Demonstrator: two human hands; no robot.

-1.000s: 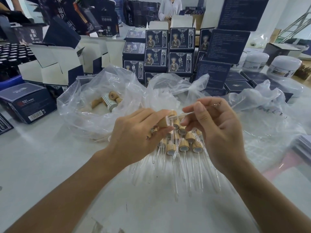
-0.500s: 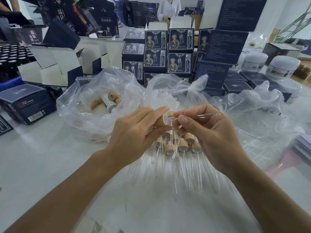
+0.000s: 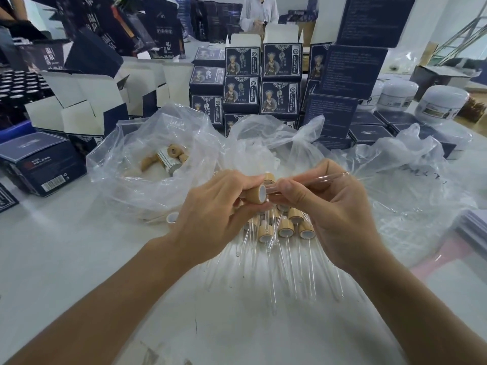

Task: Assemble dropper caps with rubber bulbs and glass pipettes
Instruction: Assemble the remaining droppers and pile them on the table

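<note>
Change: over the last second the glass pipette (image 3: 311, 179) has closed on the cap (image 3: 257, 194); its end now meets the cap's white opening, so insertion is starting.
Left hand (image 3: 218, 214): grip clenched around the cap.
Right hand (image 3: 332, 214): grip pinching the pipette.
Finished droppers (image 3: 286, 229): on the surface beneath the hands.
Left bag (image 3: 158, 164): holds loose caps.
</note>
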